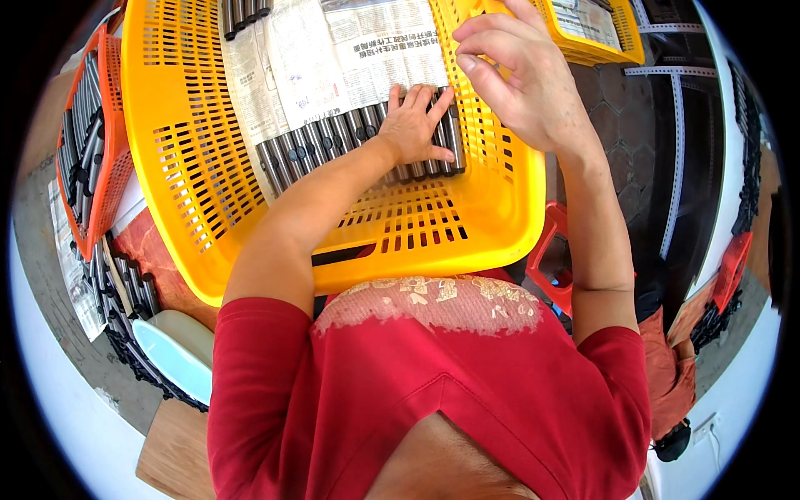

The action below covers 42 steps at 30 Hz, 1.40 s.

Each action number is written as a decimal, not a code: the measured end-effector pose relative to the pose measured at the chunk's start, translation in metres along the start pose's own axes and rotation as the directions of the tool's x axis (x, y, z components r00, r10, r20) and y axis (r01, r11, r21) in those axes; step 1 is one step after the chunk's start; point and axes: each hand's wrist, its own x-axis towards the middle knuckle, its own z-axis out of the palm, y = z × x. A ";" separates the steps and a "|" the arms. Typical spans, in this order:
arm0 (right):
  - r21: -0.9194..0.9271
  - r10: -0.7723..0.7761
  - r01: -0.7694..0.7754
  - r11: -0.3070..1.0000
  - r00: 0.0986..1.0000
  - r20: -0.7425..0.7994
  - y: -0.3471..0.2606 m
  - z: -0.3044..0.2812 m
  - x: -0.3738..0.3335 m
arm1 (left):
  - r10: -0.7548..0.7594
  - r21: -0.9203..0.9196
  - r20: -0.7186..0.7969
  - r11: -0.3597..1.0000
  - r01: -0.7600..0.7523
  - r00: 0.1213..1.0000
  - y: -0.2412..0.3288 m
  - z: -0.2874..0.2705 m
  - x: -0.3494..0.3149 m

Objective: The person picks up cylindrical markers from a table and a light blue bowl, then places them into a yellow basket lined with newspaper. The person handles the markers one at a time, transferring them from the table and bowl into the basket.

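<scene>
A big yellow plastic basket (533, 208) with slotted walls stands in front of me. Inside it a row of dark metal tubes (308, 148) lies side by side on sheets of newspaper (387, 71). My left hand (412, 129) rests flat across the right end of that row, its fingers spread. Over the basket's right rim my right hand (523, 79) is raised, fingers loosely bent and apart from the thumb. Nothing shows between them. More dark tubes (243, 15) lie at the basket's far left, cut off by the picture's top edge.
On the left stands an orange basket (117, 158) full of metal tubes, with a pale blue basin (171, 354) nearer me. Another yellow basket (604, 52) is at the far right. A red plastic stool (546, 250) and perforated metal strips (677, 167) are on the right.
</scene>
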 end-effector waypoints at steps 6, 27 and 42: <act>0.019 0.027 -0.028 0.999 0.999 0.039 -0.002 -0.002 0.001 | 0.015 0.098 0.039 0.995 -0.019 0.999 0.002 -0.005 -0.003; 0.038 0.052 -0.052 0.998 0.999 -0.002 -0.007 0.000 -0.001 | 0.167 0.118 0.110 0.977 -0.180 0.980 0.002 0.000 -0.029; -0.723 -0.012 0.265 0.638 0.942 0.335 -0.040 -0.002 0.002 | -0.295 0.223 -0.246 0.910 0.350 0.923 -0.045 -0.184 -0.156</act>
